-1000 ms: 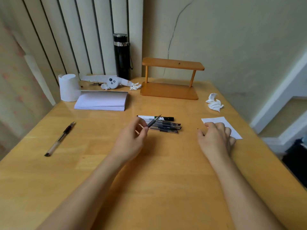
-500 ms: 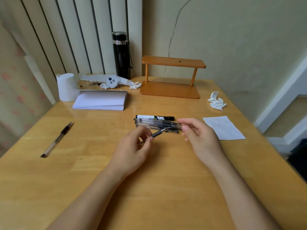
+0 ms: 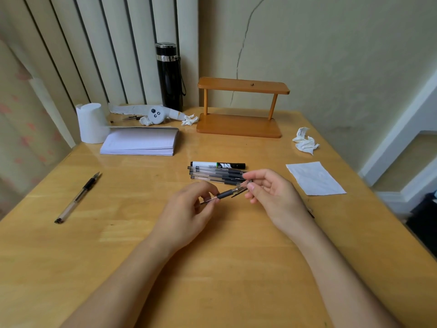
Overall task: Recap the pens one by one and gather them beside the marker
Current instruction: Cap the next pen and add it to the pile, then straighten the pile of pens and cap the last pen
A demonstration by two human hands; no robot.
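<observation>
above the table, pen in left hand, cap in right hand

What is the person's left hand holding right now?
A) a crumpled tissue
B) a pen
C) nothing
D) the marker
B: the left hand pinches a pen by its barrel, the right hand holds a clear cap at the pen's tip, and the marker lies untouched behind them.
</observation>
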